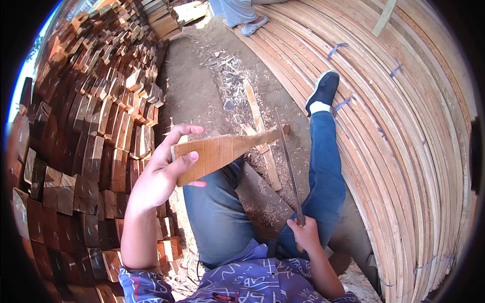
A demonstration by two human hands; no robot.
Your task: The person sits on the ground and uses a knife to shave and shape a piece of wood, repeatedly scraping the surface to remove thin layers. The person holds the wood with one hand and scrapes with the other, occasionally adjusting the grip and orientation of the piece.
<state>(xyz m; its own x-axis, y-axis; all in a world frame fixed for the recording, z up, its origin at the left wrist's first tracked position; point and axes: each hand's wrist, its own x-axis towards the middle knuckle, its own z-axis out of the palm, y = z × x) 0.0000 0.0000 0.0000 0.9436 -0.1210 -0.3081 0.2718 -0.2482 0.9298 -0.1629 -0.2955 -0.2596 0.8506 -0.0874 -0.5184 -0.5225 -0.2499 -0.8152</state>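
A paddle-shaped piece of wood [220, 154], broad at one end and narrowing to a slim neck with a small knob, is in my left hand [164, 174]. My left thumb lies on its upper face, and the other fingers go behind the broad end. Closed around the handle of a long, thin metal blade [289, 169] is my right hand [305, 235]. Seen nearly edge-on, the blade points away from me and crosses by the wood's knobbed end. Whether they touch, I cannot tell. The blade's exact kind does not show.
Stacked timber blocks [86, 146] rise along the left. Long wooden strips tied in bundles [374, 131] curve along the right, where my shoe rests. Wood offcuts [252, 103] and shavings litter the ground ahead. A dark board [260, 194] lies between my legs. Another person's foot [254, 25] is at the top.
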